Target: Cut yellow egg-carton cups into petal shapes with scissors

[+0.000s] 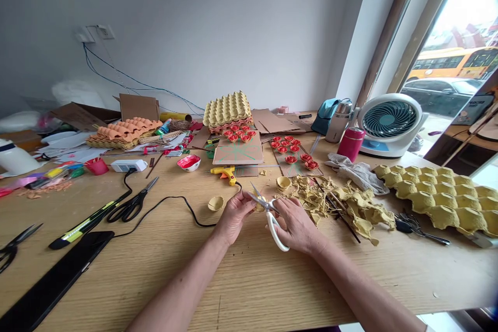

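My right hand (293, 223) is closed round the white-handled scissors (278, 233), whose blades are spread and point up to the left. In my left hand (236, 215) a small yellow egg-carton cup (259, 202) is pinched, partly hidden behind the blades and fingers. The blades lie across the cup; whether they touch it I cannot tell. Left of my left hand a loose cut cup (215, 203) rests on the table, and another cup (284, 182) sits beyond my hands, beside a heap of torn yellow carton scraps (330, 197).
A yellow hot glue gun (225, 172) lies ahead, its black cord running left. Red paper flowers (290, 145) sit on cardboard. At right are a yellow egg tray (439, 192) and a white fan (391, 124). Black scissors (134, 205) and a utility knife (83, 224) lie left.
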### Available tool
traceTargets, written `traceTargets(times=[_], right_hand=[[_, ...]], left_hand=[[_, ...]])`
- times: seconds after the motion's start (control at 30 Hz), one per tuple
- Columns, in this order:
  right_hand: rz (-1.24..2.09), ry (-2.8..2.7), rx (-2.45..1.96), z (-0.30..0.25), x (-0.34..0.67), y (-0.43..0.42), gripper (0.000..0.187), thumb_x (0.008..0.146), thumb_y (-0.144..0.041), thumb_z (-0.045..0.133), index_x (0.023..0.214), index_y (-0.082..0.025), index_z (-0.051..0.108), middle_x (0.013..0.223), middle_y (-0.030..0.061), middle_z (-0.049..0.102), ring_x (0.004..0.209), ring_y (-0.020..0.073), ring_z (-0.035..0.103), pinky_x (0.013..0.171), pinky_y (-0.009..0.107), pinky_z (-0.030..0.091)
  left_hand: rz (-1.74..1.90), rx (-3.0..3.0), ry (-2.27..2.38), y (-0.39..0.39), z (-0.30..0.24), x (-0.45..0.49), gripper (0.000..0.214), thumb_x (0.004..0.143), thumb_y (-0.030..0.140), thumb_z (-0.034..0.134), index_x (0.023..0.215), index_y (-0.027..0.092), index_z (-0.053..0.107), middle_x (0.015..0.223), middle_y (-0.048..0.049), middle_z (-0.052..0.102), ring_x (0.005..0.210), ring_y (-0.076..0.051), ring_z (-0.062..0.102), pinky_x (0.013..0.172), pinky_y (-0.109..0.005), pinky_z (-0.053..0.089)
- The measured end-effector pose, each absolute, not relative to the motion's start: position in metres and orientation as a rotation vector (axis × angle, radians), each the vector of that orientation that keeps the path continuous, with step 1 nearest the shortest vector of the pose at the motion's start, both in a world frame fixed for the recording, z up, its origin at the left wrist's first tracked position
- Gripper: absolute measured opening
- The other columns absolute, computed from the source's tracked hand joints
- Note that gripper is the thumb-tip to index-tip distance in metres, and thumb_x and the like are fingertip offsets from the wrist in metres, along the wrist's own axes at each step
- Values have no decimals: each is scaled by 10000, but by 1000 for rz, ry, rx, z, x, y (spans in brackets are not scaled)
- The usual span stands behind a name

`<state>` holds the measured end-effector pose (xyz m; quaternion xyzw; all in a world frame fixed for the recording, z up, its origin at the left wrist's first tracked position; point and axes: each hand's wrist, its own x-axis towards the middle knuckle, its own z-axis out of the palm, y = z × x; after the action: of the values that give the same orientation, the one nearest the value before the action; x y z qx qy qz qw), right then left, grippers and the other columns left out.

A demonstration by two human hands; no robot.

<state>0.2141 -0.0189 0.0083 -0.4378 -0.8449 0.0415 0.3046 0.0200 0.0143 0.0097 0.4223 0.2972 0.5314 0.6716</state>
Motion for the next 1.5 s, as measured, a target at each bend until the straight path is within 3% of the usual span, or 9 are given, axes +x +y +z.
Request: traceTargets(times=[0.2, 0.63, 1.1, 1.5], right_hand=[[104, -2235, -1104, 2, 215, -18, 179, 899, -347, 520, 808, -222, 430, 735, 7, 559, 672, 183, 495, 790, 347, 364], [134, -2235, -1056, 2, 216, -17, 164, 901, -297, 475, 779, -225, 391, 691, -13, 540, 633, 165, 453, 781, 348, 348], [195, -2262, -1017, 2, 215, -18, 166, 889, -279, 499, 763, -226, 405, 700, -12, 539, 631, 159, 461, 783, 340, 371], [272, -2286, -1000, 3, 217, -18, 194, 898, -279, 510, 761, -229, 382, 706, -16, 505, 632, 160, 419, 790, 345, 350]], left_hand=[[1185, 959, 648, 14, 10, 20, 196, 686, 240, 841, 804, 169, 701, 867, -9, 723, 820, -126, 627, 808, -260, 455], [1263, 1096, 665, 13, 21, 16, 208, 672, 212, 844, 793, 159, 683, 811, -11, 691, 794, -135, 608, 801, -257, 449], [1265, 1207, 676, 11, 31, 13, 357, 709, 257, 823, 974, 210, 588, 781, 15, 679, 777, -150, 639, 784, -277, 470], [1284, 1544, 763, 16, 34, 1, 442, 736, 121, 708, 1134, 221, 544, 807, -6, 689, 808, -169, 654, 838, -289, 447]])
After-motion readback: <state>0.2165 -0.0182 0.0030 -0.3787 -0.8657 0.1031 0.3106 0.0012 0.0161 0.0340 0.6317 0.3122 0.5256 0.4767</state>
